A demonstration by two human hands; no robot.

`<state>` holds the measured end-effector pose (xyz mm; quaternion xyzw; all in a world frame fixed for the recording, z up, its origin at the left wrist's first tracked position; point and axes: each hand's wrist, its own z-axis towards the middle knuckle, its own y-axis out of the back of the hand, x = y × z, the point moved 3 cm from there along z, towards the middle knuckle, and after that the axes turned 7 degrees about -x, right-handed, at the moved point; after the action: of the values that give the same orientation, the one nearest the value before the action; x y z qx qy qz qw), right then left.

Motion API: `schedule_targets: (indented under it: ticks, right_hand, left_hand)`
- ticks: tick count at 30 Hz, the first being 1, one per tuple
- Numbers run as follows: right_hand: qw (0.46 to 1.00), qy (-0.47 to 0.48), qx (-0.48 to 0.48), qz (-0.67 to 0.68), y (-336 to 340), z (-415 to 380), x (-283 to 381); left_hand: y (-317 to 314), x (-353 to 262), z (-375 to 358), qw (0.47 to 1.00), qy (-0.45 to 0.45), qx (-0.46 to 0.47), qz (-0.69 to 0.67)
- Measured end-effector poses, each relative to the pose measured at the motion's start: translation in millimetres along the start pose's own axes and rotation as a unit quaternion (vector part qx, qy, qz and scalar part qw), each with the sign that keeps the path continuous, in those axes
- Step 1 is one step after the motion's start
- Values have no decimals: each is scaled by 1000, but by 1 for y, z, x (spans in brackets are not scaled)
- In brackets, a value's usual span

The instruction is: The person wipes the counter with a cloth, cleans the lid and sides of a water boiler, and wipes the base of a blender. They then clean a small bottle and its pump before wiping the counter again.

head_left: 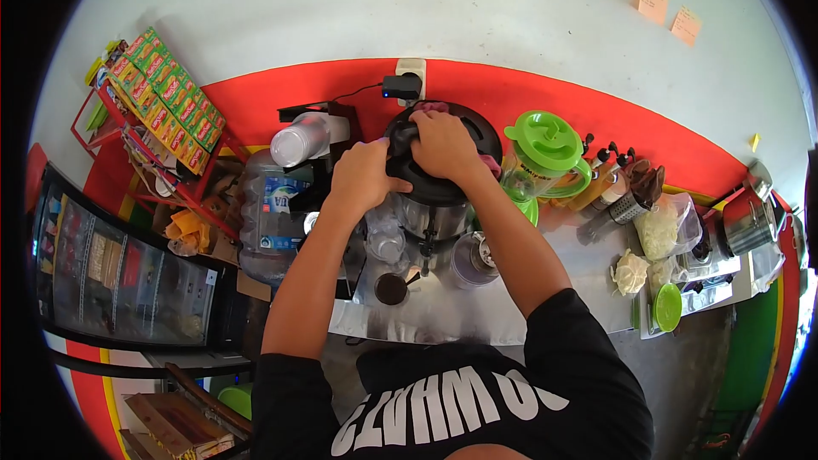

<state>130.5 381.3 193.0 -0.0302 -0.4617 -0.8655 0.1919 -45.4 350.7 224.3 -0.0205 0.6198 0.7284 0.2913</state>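
A steel drink dispenser [417, 221] with a tap low on its front stands on the counter, its wide black lid [473, 132] on top. My left hand [365, 172] grips the lid's left side, thumb stretched toward its middle. Over the lid's top, my right hand [443, 143] is curled around the black knob [400, 138]; some of its fingertips are hidden. Dark pink cloth [433, 107] shows at the lid's far edge and right side. In front are a clear plastic container [469, 260], stacked clear cups [385, 243] and a small dark cup [391, 289].
Right of the dispenser stands a green-lidded pitcher [545, 145], then pump bottles [605, 179] and a bag [669, 226]. On the left are a large water bottle [260, 213], a cup stack [298, 143], a red rack [192, 209] and a glass-door fridge [119, 264].
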Motion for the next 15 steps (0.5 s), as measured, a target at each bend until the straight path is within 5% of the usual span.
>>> schedule_targets:
  ticks: [2, 6, 9, 11, 15]
  right_hand:
    - [985, 55, -32, 159, 11, -13, -10]
    - [957, 165, 7, 239, 42, -41, -18]
    - [979, 100, 24, 176, 49, -57, -12]
    - [991, -31, -73, 105, 42, -58, -26]
    - [996, -48, -70, 23, 18, -36, -18]
  left_hand:
    - [6, -7, -1, 1000, 17, 22, 4]
    - [4, -5, 3, 998, 24, 41, 35]
    - [4, -6, 2, 998, 24, 41, 33]
    - [-1, -1, 0, 1000, 4, 14, 19]
    - [-5, 4, 0, 1000, -24, -15, 6]
